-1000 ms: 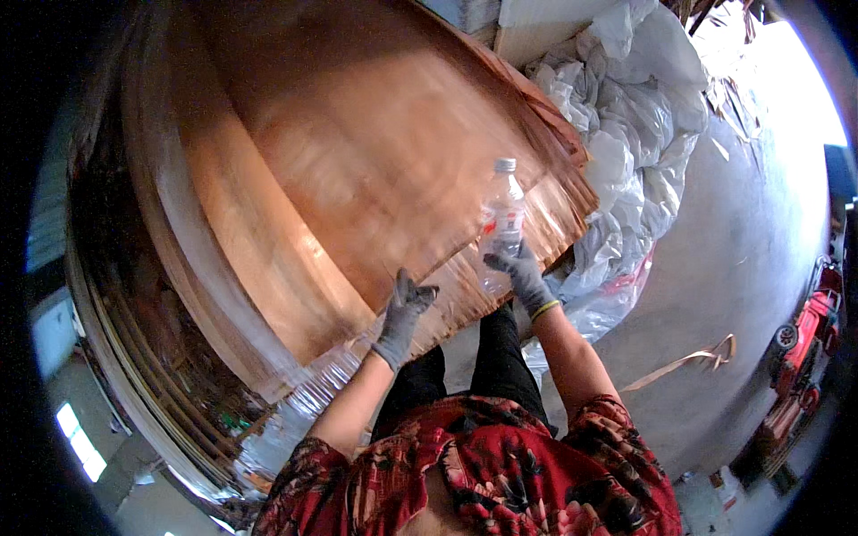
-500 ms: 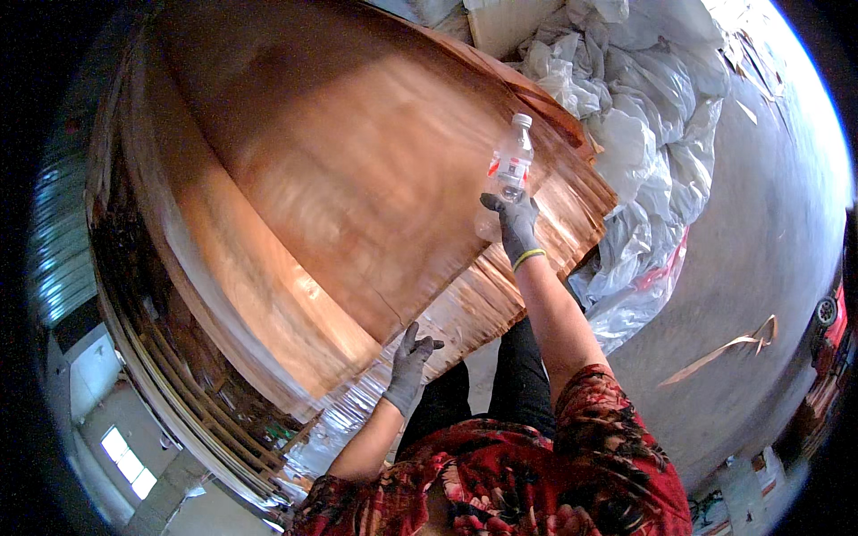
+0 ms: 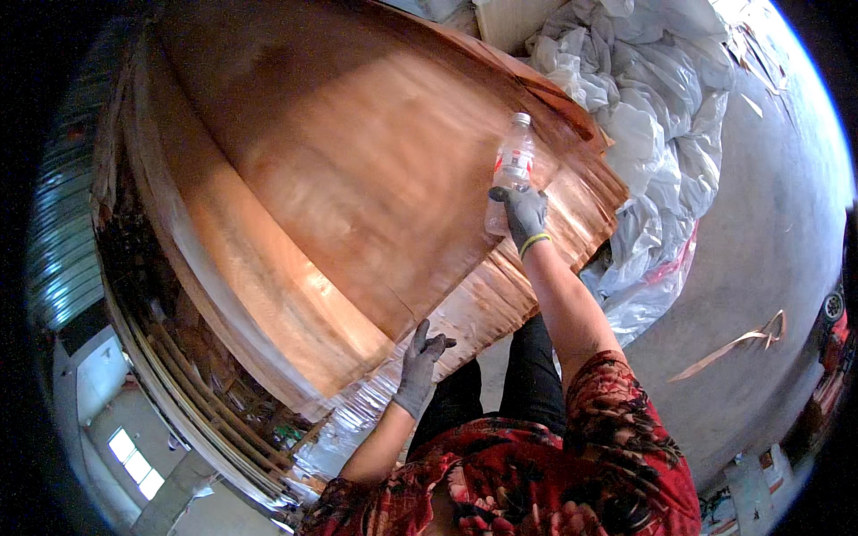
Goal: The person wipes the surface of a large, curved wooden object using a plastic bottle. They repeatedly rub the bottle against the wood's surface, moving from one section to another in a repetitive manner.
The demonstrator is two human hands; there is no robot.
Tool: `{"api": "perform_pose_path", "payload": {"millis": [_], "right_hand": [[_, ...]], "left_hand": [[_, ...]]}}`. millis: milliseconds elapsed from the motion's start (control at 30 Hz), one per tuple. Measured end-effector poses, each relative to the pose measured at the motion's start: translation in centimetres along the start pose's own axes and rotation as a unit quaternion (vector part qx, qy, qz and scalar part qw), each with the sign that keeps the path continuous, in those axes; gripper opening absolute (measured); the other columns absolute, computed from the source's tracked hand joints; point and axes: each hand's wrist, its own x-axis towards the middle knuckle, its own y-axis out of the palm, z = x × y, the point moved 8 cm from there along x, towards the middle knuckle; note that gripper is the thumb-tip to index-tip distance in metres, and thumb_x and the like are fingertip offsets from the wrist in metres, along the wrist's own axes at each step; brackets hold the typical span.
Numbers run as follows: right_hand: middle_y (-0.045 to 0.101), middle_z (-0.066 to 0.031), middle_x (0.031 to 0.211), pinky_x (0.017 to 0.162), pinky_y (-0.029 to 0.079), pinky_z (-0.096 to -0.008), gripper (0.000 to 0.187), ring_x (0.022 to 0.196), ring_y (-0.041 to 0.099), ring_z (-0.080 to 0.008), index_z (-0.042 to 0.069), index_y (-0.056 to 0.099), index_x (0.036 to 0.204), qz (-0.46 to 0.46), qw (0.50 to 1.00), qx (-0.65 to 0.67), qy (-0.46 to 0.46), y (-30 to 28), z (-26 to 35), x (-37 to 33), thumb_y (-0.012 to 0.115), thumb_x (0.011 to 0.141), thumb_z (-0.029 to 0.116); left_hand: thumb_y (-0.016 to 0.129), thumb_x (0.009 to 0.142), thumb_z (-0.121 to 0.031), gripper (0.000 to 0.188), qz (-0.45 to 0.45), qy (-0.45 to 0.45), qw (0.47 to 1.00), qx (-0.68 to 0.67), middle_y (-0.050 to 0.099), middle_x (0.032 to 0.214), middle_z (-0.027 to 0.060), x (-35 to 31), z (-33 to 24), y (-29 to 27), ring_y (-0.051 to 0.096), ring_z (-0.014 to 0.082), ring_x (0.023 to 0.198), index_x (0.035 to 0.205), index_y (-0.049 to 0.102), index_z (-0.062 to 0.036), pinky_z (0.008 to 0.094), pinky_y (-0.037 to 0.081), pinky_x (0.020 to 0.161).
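A clear plastic bottle [image 3: 514, 161] with a white cap and a red-and-white label is held in my right hand [image 3: 525, 214], its cap pointing away from me. My fingers and thumb wrap round its lower part, over the right end of the wood veneer sheets [image 3: 357, 188]. My left hand [image 3: 418, 362], also in a grey glove, is at the near edge of those brown sheets. Its fingers are apart and hold nothing; whether they touch the edge I cannot tell. A narrower, lighter sheet [image 3: 277, 272] shows along the left of the pile.
Crumpled clear plastic sheeting [image 3: 657, 134] heaps up right of the veneer. On the grey floor [image 3: 742, 241] lies a loose veneer strip [image 3: 737, 344]. Stacked boards [image 3: 192, 393] line the left side. A red wheeled thing [image 3: 831, 335] stands at the far right.
The bottle now stands more upright in the view, with my right hand slightly lower and farther right. My left hand keeps its pose. The whole view has shifted slightly.
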Motion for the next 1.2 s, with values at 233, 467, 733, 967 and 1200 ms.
{"api": "perform_pose_path", "payload": {"millis": [233, 467, 733, 967, 1200], "right_hand": [[0.044, -0.0240, 0.108, 0.090, 0.037, -0.0385, 0.057, 0.103, 0.042, -0.0362, -0.002, 0.052, 0.094, -0.150, 0.974, 0.025, -0.166, -3.0, 5.8, -7.0, 0.076, 0.053, 0.030], [0.045, -0.0247, 0.104, 0.083, 0.036, -0.0491, 0.052, 0.097, 0.042, -0.0416, -0.002, 0.047, 0.101, -0.082, 0.800, -0.119, -0.583, 1.6, 9.4, -22.0, 0.068, 0.062, 0.023], [0.045, -0.0224, 0.106, 0.077, 0.038, -0.0449, 0.050, 0.095, 0.045, -0.0379, -0.002, 0.051, 0.095, 0.084, 0.666, -0.142, -0.727, 6.5, 9.0, -36.0, 0.068, 0.057, 0.026], [0.048, -0.0195, 0.110, 0.076, 0.043, -0.0441, 0.069, 0.094, 0.050, -0.0350, 0.000, 0.045, 0.113, 0.218, 0.608, -0.257, -0.719, 7.3, 6.8, -41.7, 0.071, 0.057, 0.032], [0.057, -0.0208, 0.100, 0.073, 0.048, -0.0420, 0.078, 0.090, 0.058, -0.0353, 0.001, 0.039, 0.119, 0.286, 0.746, -0.308, -0.517, 5.7, 5.4, -41.8, 0.076, 0.060, 0.034]], "left_hand": [[0.052, 0.086, -0.018, 0.053, -0.065, 0.080, 0.991, -0.081, 0.055, 0.103, 0.0128, 0.2, -1.9, -3.9, 0.057, 0.0208, 0.089, 0.130, 0.030, 0.0012, 0.0330, 0.042, 0.085], [0.053, 0.084, -0.040, 0.053, -0.028, 0.124, 0.984, -0.124, 0.051, 0.113, 0.0124, 1.4, -21.4, -9.4, 0.051, 0.0238, 0.103, 0.125, 0.039, -0.0090, 0.0388, 0.043, 0.080], [0.060, 0.077, -0.040, 0.044, -0.089, 0.237, 0.914, 0.316, 0.059, 0.073, 0.0070, 0.5, -31.7, -7.8, 0.055, 0.0169, 0.067, 0.088, 0.059, 0.0031, 0.0295, 0.047, 0.063], [0.064, 0.072, -0.023, 0.040, -0.174, 0.174, 0.954, 0.169, 0.061, 0.095, 0.0145, -4.5, -23.7, -21.2, 0.057, 0.0197, 0.089, 0.099, 0.058, 0.0056, 0.0308, 0.044, 0.078], [0.066, 0.068, -0.035, 0.060, -0.265, 0.108, 0.953, 0.098, 0.052, 0.115, 0.0176, -12.2, -13.3, -37.3, 0.047, 0.0251, 0.106, 0.113, 0.051, 0.0030, 0.0336, 0.036, 0.090]]}}
